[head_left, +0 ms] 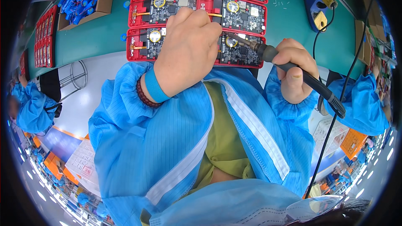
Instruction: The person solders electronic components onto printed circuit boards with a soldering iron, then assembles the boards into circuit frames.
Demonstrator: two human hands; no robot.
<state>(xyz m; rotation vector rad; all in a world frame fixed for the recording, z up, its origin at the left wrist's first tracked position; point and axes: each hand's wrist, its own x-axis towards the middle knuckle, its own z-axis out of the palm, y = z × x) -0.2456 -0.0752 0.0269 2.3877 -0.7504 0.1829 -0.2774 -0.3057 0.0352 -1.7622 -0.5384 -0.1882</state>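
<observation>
My right hand [295, 69] grips a soldering iron [320, 87] by its dark handle, the metal tip pointing left over the front right circuit board [247, 55]. That board lies in a red case, one of several set in rows, each with a round coin cell [232, 6] on it. Bent over the boards in the middle is my left hand [186, 54], its fingers curled and pressed together close to the iron's tip. Its fingertips are hidden, so whatever they pinch cannot be made out. Whether the tip touches anything is unclear.
A cardboard box [105, 4] of blue wired cylinders stands at the far left, near more red cases [45, 37]. At the far right sits a blue iron stand [312, 6] with a yellow sponge [320, 20]. A black cable [353, 65] hangs at right. Co-workers sit on both sides.
</observation>
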